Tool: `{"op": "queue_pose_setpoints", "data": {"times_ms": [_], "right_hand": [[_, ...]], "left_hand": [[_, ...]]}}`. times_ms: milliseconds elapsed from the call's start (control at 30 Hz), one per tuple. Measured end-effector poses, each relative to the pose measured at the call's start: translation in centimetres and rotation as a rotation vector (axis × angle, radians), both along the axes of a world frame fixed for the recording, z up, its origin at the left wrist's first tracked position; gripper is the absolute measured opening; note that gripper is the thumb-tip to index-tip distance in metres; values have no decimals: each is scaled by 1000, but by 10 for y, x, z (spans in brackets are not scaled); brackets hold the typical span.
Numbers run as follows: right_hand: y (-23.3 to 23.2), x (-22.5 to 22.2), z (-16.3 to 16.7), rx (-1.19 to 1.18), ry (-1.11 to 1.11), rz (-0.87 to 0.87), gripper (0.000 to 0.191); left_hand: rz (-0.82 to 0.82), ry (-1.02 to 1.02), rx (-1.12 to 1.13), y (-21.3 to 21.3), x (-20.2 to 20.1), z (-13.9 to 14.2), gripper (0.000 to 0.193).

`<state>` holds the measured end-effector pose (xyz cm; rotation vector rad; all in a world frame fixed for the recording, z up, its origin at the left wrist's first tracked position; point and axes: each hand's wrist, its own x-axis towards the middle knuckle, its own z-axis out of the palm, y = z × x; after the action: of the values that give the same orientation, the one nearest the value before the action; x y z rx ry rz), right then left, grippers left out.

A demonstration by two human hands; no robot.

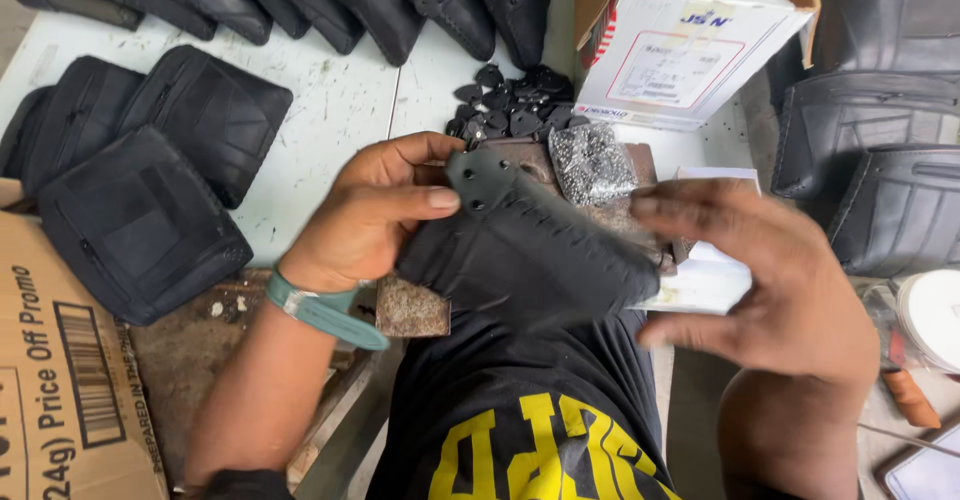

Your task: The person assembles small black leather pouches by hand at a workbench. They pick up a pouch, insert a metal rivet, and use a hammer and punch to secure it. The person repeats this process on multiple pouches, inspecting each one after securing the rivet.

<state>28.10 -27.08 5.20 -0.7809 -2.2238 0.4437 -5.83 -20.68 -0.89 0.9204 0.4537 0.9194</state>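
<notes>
One black leather flap [530,250] pinched in left hand [375,215]; right hand [770,280] open, fingers spread.

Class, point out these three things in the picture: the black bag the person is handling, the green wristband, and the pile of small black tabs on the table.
black bag [530,255], head view, middle of its body.
green wristband [325,310], head view, strap on left wrist.
pile of small black tabs [515,105], head view, centre of heap.

the person's arms are bare from the wrists up, with no sleeves over the forearms. a teal band [325,310] with a small pale clasp circles the left wrist. a black t-shirt [520,410] covers the body at the near edge, printed with big blocky yellow letters across the front.
</notes>
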Motion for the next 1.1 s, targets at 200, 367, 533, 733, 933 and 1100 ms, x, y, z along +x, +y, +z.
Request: {"op": "queue_pose_setpoints", "data": {"times_ms": [200,367,533,733,933,1100], "right_hand": [[-21,-53,-44,-187,4,412,65],[-50,-104,-65,35,-23,245,78],[-68,-137,-87,109,-114,191,63],[-68,-136,-91,-2,-184,277,64],[-73,-135,-83,-48,-190,280,61],[-30,-177,-117,-63,-494,199,72]], "left_hand": [[-274,-9,-253,-1,-14,-37,44],[-408,40,-239,4,-29,-70,42],[-686,253,-234,13,-45,-90,45],[-868,599,119,9,-28,-100,51],[-875,506,107,-1,-20,-117,49],[-589,763,77,35,-41,-125,43]]}}
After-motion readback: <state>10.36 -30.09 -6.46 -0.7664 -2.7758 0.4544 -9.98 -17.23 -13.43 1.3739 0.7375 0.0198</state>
